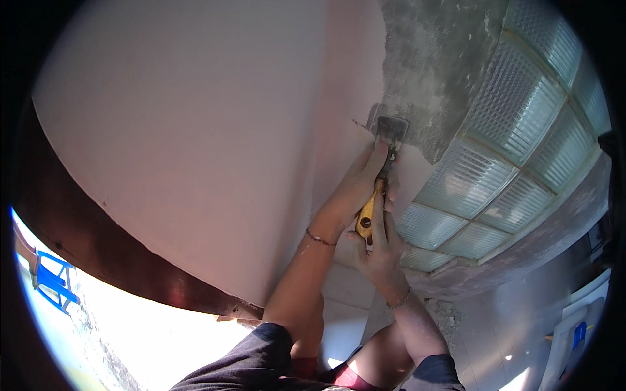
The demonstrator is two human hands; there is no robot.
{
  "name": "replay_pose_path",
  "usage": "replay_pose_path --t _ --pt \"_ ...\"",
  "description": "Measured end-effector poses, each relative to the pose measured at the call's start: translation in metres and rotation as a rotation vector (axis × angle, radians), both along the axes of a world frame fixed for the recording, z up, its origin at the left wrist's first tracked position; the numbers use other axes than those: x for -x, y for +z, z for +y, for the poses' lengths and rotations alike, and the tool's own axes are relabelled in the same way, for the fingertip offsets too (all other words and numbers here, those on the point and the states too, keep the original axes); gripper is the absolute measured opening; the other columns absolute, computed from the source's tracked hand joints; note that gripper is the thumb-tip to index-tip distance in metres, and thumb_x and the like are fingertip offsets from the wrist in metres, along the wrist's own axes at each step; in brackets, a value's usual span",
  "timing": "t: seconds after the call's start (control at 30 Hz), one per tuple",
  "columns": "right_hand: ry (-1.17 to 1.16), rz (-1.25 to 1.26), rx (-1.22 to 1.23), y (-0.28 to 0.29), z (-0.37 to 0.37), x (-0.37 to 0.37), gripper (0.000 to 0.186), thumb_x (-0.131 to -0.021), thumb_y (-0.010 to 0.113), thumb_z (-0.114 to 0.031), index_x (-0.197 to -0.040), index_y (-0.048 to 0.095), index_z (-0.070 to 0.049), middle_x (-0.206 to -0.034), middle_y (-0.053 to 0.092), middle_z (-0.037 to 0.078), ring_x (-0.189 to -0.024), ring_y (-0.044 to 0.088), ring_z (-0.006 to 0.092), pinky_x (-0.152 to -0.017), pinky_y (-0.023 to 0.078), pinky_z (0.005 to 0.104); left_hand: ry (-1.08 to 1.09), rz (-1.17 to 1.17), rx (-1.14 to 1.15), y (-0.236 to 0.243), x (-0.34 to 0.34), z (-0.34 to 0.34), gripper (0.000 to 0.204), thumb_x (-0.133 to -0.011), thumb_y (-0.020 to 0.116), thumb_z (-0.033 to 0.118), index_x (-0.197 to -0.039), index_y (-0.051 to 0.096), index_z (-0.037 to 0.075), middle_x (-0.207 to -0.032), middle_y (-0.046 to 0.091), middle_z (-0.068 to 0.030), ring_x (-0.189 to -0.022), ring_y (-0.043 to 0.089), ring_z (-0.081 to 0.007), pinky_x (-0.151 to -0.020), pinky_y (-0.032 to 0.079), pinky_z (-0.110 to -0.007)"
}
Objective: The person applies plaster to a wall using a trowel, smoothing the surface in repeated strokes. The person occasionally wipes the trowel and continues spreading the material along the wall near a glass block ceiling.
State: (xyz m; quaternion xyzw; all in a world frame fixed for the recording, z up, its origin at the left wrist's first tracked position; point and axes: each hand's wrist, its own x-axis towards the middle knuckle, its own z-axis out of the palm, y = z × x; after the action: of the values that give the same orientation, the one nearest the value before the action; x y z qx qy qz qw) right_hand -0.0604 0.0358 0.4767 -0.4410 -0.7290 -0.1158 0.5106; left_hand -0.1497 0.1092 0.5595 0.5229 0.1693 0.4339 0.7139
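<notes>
A scraper with a yellow handle (367, 218) and a broad metal blade (393, 126) is pressed to the wall, blade pointing up. Its edge lies where the pale paint (355, 72) meets a bare grey patch (443, 72). My left hand (362, 177) grips the tool close to the blade, thumb along its neck. Lower down, my right hand (381, 244) is closed around the handle, its fingers partly hidden behind it. A ragged flap of paint stands out just left of the blade.
Glass blocks (515, 98) fill the wall's right side. A dark brown frame (130, 260) borders a bright opening at lower left, with a blue chair (55, 280) beyond. Debris (447, 316) lies on the tiled floor. A pale container (580, 332) holding something blue stands at far right.
</notes>
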Motion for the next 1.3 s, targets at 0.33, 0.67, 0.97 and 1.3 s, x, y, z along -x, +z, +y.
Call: replay_pose_path --t 0.33,0.67,0.97,1.3 --pt "-0.007 0.014 0.009 0.006 0.001 0.002 0.070 -0.082 0.074 -0.017 -0.138 0.042 0.011 -0.096 0.060 0.022 -0.074 0.067 0.0312 -0.059 0.053 0.0359 0.064 -0.031 -0.098 -0.008 -0.002 0.000 0.045 -0.105 0.035 0.048 -0.094 0.051 0.007 -0.055 0.044 0.0005 -0.044 0.046 -0.0103 -0.044 0.041 -0.024" --pt "0.036 0.089 -0.009 0.015 -0.003 0.014 0.057 -0.085 0.071 -0.017 -0.132 0.050 0.007 -0.091 0.060 0.017 -0.071 0.065 0.0312 -0.058 0.052 0.0367 -0.054 -0.091 0.031 0.000 0.007 -0.003 0.042 -0.105 0.036 0.045 -0.090 0.049 0.009 -0.051 0.038 0.0034 -0.039 0.038 -0.0082 -0.038 0.034 -0.022" --pt "0.009 0.067 -0.042 0.016 -0.003 0.013 0.057 -0.083 0.071 -0.013 -0.133 0.050 0.005 -0.091 0.060 0.017 -0.071 0.065 0.0309 -0.058 0.052 0.0362 -0.073 -0.100 0.066 0.006 0.004 -0.004 0.040 -0.105 0.039 0.045 -0.088 0.048 0.010 -0.051 0.036 0.0039 -0.038 0.037 -0.0080 -0.037 0.032 -0.022" --pt "0.061 0.123 0.051 0.020 -0.009 0.019 0.061 -0.082 0.072 -0.011 -0.136 0.048 0.005 -0.093 0.061 0.018 -0.073 0.065 0.0312 -0.060 0.052 0.0372 -0.083 -0.105 0.018 0.004 0.007 -0.002 0.040 -0.104 0.041 0.046 -0.086 0.047 0.011 -0.051 0.036 0.0048 -0.037 0.037 -0.0075 -0.037 0.032 -0.021"
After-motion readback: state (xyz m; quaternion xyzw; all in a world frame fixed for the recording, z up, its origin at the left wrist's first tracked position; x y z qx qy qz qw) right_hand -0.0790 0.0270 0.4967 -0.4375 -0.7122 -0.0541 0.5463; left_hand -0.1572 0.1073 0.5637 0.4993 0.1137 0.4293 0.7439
